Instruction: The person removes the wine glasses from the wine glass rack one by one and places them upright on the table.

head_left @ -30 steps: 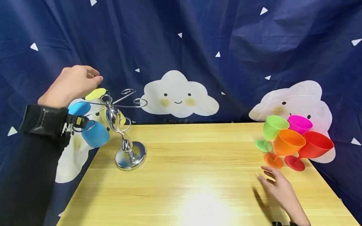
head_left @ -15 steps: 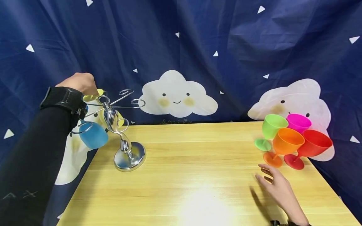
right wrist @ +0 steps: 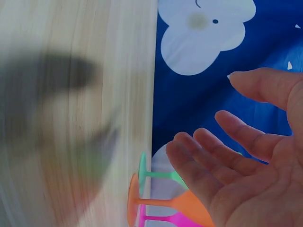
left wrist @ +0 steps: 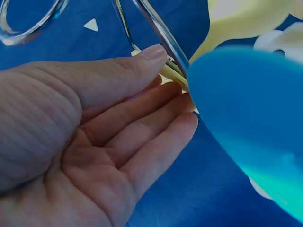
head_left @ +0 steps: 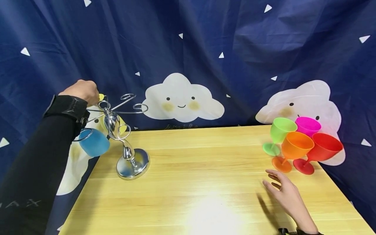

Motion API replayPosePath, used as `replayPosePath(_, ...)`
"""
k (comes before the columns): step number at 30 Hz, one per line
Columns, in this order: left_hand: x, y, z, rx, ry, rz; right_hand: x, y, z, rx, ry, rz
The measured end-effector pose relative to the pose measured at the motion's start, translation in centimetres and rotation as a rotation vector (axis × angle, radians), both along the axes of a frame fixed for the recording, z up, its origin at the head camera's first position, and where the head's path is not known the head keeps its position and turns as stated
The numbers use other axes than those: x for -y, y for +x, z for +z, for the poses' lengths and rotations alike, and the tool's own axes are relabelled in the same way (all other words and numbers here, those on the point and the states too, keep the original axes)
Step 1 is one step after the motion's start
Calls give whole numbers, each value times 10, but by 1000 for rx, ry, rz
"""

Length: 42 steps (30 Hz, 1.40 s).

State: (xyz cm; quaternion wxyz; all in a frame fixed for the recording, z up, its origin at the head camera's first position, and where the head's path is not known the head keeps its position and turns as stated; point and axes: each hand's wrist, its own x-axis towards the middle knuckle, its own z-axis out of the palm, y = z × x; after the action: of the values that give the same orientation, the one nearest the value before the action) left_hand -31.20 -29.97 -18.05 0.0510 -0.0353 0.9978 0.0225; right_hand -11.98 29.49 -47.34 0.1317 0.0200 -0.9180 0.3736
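My left hand is at the far-left arms of a chrome stemware rack. Its thumb and fingers pinch the foot of a yellow goblet, mostly hidden behind the hand in the head view. The yellow bowl hangs below, behind the rack's post. Beside it, a blue goblet hangs bowl down from another arm; its round foot looms large in the left wrist view. My right hand hovers over the table, fingers loosely bent, holding nothing, just in front of an orange goblet.
A green goblet, a magenta goblet and a red goblet stand close around the orange one at the table's right. The wooden table ends at a dark blue curtain with printed clouds.
My left hand has come down from above the rack and now holds the yellow foot. The view has shifted slightly; the right hand and the standing goblets keep their places.
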Motion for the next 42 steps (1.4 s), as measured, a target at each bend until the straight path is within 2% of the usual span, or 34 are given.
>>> replayPosePath(6,-2,-7,1,10,0,-43,1,0,1,-1,5,-7)
replayPosePath(13,-4,-6,1,-17,3,-30,0,2,2,16,-1,-9)
replayPosePath(20,-5,-15,1,-28,8,-40,-2,4,0,18,-6,-12)
replayPosePath(27,-5,-18,3,-18,19,-109,-4,3,0,18,-8,-11)
replayPosePath(42,-8,-4,3,-12,27,-230,-1,4,1,-1,-3,-1)
